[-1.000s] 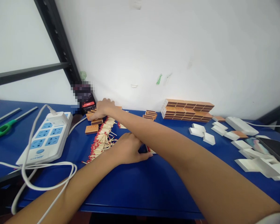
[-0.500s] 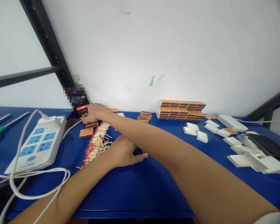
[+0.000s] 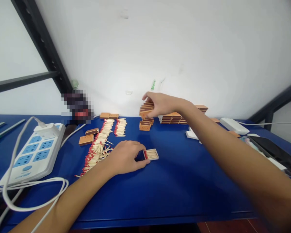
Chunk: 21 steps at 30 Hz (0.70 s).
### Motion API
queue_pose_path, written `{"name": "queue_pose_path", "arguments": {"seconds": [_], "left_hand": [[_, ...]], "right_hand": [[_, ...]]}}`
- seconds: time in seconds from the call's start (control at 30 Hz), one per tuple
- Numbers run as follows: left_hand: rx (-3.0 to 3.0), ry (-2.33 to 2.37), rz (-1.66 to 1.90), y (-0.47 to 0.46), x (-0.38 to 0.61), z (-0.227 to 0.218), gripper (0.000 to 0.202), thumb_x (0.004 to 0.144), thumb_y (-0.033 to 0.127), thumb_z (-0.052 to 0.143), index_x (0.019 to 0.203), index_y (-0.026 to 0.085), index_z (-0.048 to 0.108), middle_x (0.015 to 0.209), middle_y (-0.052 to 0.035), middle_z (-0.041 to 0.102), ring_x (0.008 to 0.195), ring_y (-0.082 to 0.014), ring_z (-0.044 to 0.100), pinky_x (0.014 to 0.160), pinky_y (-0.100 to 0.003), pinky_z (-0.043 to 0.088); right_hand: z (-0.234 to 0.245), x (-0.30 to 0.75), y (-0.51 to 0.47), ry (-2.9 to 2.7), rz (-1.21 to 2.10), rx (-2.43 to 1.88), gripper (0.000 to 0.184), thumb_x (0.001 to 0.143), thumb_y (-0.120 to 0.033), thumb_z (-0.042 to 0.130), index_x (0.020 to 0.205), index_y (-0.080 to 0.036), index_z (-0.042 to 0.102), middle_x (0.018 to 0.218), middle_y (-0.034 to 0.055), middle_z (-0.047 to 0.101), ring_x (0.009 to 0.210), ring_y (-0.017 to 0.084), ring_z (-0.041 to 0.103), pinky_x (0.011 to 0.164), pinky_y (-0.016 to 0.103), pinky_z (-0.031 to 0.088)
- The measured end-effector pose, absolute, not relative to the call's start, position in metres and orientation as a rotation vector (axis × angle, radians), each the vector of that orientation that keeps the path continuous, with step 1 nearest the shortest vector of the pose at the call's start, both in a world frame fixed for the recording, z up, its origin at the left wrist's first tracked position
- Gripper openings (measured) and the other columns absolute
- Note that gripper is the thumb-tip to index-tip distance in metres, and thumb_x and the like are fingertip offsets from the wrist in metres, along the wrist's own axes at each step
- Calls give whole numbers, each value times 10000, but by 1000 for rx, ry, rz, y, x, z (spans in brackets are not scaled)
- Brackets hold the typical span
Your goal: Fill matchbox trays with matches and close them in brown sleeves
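Observation:
My left hand rests on the blue table with its fingers curled around the left end of a small open tray of red-tipped matches. My right hand is lifted near the back wall, fingers closed on a small stack of orange matchbox sleeves. It hovers just above two or three more sleeves lying on the table. A long heap of loose matches lies left of my left hand.
A larger stack of orange matchboxes stands against the wall behind my right wrist. Single sleeves lie by the match heap. A white power strip with cables sits at left. White inner trays and a dark phone lie at right.
My right hand left the far left end of the match heap and swung up and right, now holding a stack of orange sleeves. The match tray under my left hand has come into view.

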<state>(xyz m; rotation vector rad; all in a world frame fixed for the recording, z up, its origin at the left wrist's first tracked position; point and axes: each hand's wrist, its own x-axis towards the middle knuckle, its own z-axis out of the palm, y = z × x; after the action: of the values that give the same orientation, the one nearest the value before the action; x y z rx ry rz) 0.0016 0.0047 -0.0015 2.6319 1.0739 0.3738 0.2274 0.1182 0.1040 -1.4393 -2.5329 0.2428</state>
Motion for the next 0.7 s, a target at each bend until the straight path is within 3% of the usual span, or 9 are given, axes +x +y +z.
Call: {"name": "queue_pose_path", "arguments": {"seconds": [0.17, 0.43, 0.6, 0.7], "left_hand": [[2626, 1075, 397, 4, 1, -2, 275, 905, 453, 714, 1059, 238, 793, 776, 2, 700, 640, -157, 607, 604, -283, 377], [2636, 1099, 436, 8, -1, -1, 275, 897, 453, 714, 1047, 235, 789, 750, 1, 691, 659, -165, 621, 636, -288, 423], [2660, 1128, 458, 13, -4, -5, 316, 910, 458, 701, 1111, 225, 770, 780, -8, 698, 686, -171, 633, 640, -289, 432], [2631, 1181, 464, 16, -5, -5, 323, 918, 472, 689, 1113, 224, 759, 790, -6, 690, 701, -170, 631, 645, -291, 429]], "right_hand": [[71, 266, 70, -2595, 256, -1522, 718, 721, -465, 843, 1364, -276, 585, 1208, 131, 735, 1010, 323, 727, 780, 422, 578], [19, 288, 48, -2498, 254, -1391, 630, 812, -411, 790, 1388, -261, 584, 1391, 140, 643, 1313, 337, 609, 1070, 498, 531], [3, 299, 35, -2362, 156, -1254, 283, 885, -396, 756, 1118, -277, 648, 1310, 126, 638, 1288, 321, 591, 1057, 500, 527], [1, 299, 32, -2336, 154, -1252, 181, 909, -396, 742, 1015, -277, 656, 1197, 129, 664, 1193, 319, 619, 983, 492, 550]]}}
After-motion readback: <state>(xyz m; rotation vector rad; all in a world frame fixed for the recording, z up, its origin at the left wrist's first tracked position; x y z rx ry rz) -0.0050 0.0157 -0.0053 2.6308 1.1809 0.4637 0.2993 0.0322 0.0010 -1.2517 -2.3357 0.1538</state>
